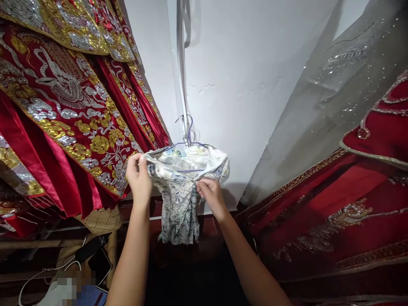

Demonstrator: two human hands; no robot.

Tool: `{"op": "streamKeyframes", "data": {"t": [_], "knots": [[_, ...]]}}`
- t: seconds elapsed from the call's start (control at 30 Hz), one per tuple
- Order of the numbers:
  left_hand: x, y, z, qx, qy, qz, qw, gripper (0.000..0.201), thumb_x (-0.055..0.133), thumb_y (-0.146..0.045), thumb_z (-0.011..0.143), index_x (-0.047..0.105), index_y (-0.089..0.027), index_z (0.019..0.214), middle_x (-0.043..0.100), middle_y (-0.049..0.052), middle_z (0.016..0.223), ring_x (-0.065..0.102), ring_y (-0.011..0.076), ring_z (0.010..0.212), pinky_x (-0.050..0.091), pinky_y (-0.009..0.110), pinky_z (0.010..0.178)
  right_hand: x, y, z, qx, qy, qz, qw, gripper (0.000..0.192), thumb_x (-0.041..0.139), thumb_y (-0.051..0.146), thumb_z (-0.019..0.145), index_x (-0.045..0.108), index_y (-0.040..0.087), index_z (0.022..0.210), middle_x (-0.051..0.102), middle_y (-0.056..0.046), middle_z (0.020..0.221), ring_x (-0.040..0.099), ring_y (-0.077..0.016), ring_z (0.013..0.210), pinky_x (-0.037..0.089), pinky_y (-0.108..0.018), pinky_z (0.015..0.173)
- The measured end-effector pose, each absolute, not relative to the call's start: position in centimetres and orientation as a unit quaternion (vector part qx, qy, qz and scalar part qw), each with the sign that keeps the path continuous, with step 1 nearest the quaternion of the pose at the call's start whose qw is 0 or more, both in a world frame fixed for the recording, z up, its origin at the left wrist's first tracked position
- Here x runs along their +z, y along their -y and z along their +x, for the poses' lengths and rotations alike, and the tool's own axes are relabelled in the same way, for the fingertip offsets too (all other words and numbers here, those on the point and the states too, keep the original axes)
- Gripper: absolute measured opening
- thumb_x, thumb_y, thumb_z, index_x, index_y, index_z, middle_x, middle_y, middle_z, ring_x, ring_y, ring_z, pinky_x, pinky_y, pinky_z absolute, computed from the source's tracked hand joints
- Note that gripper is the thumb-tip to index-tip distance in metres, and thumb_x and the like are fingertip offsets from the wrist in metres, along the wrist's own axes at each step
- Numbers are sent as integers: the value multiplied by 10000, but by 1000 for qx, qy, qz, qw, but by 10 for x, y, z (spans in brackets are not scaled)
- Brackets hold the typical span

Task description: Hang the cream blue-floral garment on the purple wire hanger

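The left hand (pixel 138 176) pinches the shoulder of a garment (pixel 181 191), the right hand (pixel 211 194) its waist; the cloth looks light, soft and limp on its hanger (pixel 188 136).

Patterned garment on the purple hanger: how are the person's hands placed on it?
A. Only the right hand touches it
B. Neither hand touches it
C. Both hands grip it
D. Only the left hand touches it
C: the left hand pinches the patterned garment at its upper edge, and the right hand grips it at the middle, below the purple hanger.
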State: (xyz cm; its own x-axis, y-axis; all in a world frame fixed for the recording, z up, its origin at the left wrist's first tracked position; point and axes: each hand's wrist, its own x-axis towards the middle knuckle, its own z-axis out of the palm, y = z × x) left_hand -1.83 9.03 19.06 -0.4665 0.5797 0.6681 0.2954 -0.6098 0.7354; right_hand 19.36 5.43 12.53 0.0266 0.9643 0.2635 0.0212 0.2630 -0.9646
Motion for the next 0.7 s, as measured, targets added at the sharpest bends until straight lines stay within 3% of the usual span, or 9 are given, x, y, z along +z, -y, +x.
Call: {"op": "streamKeyframes", "data": {"t": [0.13,0.27,0.37,0.47,0.6,0.7], "knots": [[165,-101,-45,761,-451,463,55,223,531,-391,947,562,-171,949,548,6,873,538,131,803,441,242,784,110,-37,199,448,544,-437,558,301,518,309,835,514,213,550,400,43,433,366,-115,425,268,-262,474],[163,-106,-52,724,-425,542,45,223,524,-397,955,561,-183,1002,614,64,1063,594,178,1040,437,296,953,105,-24,200,463,539,-437,551,323,519,300,843,516,207,533,395,44,401,357,-108,404,274,-267,484],[164,-120,-57,710,-387,575,124,236,560,-416,932,576,-182,959,632,81,1107,587,193,1125,416,321,1025,103,-17,197,488,535,-422,545,329,513,302,845,513,206,531,391,42,410,350,-107,407,274,-267,484],[154,-134,-62,688,-364,567,270,270,650,-434,860,595,-171,889,659,70,1019,625,169,980,478,279,913,96,-12,191,514,528,-413,535,319,509,304,835,507,208,531,410,34,441,366,-110,419,276,-266,478],[126,-133,-59,759,-347,390,390,221,696,-356,820,608,-166,890,668,27,861,628,114,771,513,218,754,85,-10,186,528,523,-414,525,308,506,292,836,513,209,539,414,34,432,370,-114,425,292,-268,482],[102,-120,-45,790,-346,247,441,103,612,-240,871,628,-160,935,693,46,841,672,130,811,538,224,775,79,-10,185,530,514,-418,529,314,508,290,850,514,212,545,411,38,429,357,-114,423,281,-271,482]]}}
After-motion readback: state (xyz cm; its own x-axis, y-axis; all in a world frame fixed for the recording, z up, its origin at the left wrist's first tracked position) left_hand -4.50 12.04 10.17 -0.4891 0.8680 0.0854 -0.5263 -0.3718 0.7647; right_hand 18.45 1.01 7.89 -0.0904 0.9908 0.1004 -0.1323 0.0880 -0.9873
